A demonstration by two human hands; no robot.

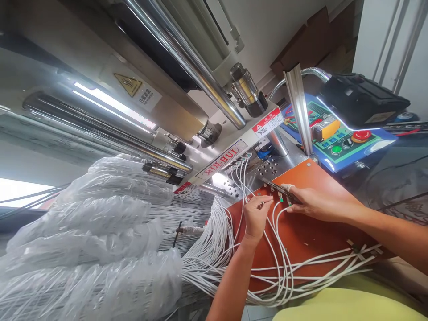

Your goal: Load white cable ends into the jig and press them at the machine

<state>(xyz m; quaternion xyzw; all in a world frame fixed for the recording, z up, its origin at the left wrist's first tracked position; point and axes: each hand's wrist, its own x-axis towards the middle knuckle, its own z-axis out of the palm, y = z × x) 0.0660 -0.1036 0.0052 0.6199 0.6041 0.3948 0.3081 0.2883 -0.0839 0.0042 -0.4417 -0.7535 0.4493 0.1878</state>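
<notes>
My left hand [256, 217] is closed in a pinch over the orange board [321, 187]; a small dark piece shows at its fingertips, too small to name. My right hand [309, 203] is closed around a long dark metal bar [277, 187], which slants toward the machine's metal plate. One fingertip of that hand has a pale wrap. Small connectors with green parts [281, 199] lie under the bar, with white cables [276, 223] curving from them toward me. Other cable ends [242, 162] sit in the machine, beneath the panel marked MIN-HUI [220, 161].
White cables [214, 227] run in a thick bundle to plastic-wrapped bundles [110, 249] on the left. Chrome columns [190, 58] rise above the machine. A blue control box [354, 151] with red and green buttons stands at right. More cable ends [357, 252] lie near the board's front edge.
</notes>
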